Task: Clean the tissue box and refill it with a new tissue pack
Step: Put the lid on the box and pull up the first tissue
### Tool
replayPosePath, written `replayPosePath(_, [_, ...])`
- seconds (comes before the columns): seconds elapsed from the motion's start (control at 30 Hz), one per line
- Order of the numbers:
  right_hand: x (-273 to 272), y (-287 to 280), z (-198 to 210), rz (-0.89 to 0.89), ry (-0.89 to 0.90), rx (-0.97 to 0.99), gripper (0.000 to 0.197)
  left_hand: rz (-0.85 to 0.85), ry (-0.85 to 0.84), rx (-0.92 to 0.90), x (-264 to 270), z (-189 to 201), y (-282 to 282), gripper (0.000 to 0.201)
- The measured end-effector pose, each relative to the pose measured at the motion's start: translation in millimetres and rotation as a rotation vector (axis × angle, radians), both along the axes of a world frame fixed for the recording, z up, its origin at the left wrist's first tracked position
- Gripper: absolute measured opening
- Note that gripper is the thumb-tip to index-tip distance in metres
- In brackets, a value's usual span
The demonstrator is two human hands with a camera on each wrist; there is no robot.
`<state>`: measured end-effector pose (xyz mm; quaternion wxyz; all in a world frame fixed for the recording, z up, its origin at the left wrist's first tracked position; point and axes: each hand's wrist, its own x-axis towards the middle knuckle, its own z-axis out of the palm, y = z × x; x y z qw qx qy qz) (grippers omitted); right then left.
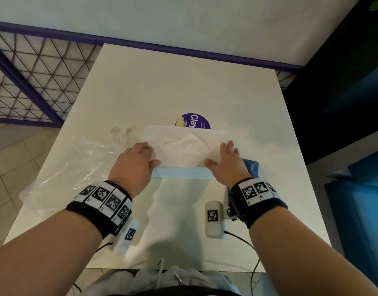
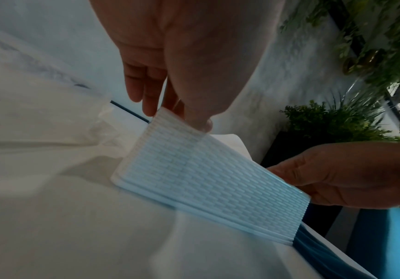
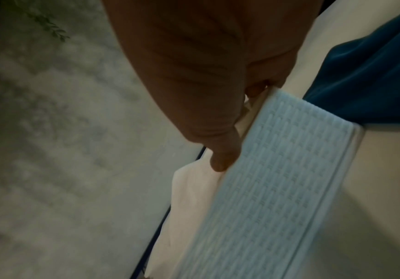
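A white tissue box [image 1: 175, 144] with a woven pattern and a light-blue lower edge [image 1: 183, 174] stands on the white table [image 1: 173, 86]. A white tissue [image 1: 192, 144] sticks out of its top slot. My left hand [image 1: 153, 153] grips the box's left end, thumb on the near face and fingers behind it. My right hand [image 1: 218, 153] grips the right end the same way. The left wrist view shows the box [image 2: 206, 175] tilted between my left hand [image 2: 182, 85] and my right hand [image 2: 349, 173]. In the right wrist view my thumb lies along the box [image 3: 277, 188] beside the tissue [image 3: 189, 188].
Crumpled clear plastic wrap [image 1: 72, 167] lies on the table to the left. A blue cloth [image 1: 251, 167] sits just right of the box. A purple round sticker [image 1: 197, 120] and a small yellowish thing [image 1: 180, 122] lie behind it. A purple wire fence [image 1: 34, 82] borders the left.
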<state>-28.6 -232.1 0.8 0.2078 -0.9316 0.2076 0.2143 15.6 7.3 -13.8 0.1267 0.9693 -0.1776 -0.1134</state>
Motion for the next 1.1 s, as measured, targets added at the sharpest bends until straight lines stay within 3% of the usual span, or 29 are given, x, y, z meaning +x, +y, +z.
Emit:
replayPosePath(0.23, [35, -5, 5, -0.038, -0.018, -0.015, 0.08, 0.031, 0.047, -0.035, 47, 1, -21, 0.045])
replayPosePath(0.4, [41, 6, 10, -0.1, -0.026, -0.105, 0.073, 0.05, 0.051, 0.016, 46, 3, -26, 0.051])
replayPosePath(0.5, [37, 45, 19, -0.04, -0.36, -0.107, 0.059, 0.119, -0.014, 0.011, 41, 6, -11, 0.062])
replayPosePath(0.6, [34, 110, 20, 0.162, -0.753, 0.043, 0.037, 0.244, -0.131, -0.057, 41, 15, 20, 0.059])
replayPosePath(0.63, [35, 131, 19, 0.199, -0.784, 0.106, 0.027, 0.303, -0.143, -0.073, 42, 17, 34, 0.058])
replayPosePath(0.67, [35, 149, 18, 0.218, -0.706, 0.175, 0.02, 0.374, -0.136, -0.076, 43, 19, 50, 0.059])
replayPosePath(0.7, [36, 165, 16, 0.218, -0.521, 0.235, 0.024, 0.451, -0.108, -0.058, 43, 20, 67, 0.061])
replayPosePath(0.77, [38, 189, 8, 0.165, -0.076, 0.344, 0.049, 0.592, 0.017, 0.059, 40, 18, 103, 0.066])
replayPosePath(0.83, [35, 207, -2, 0.059, 0.2, 0.465, 0.066, 0.693, 0.17, 0.16, 33, 12, 135, 0.066])
replayPosePath(1.0, [36, 245, -26, -0.037, 0.203, 0.618, 0.05, 0.746, 0.379, 0.002, 8, -8, 185, 0.066])
replayPosePath(1.1, [40, 255, -25, -0.167, 0.214, 0.789, 0.041, 0.784, 0.404, -0.136, -3, -12, 201, 0.041])
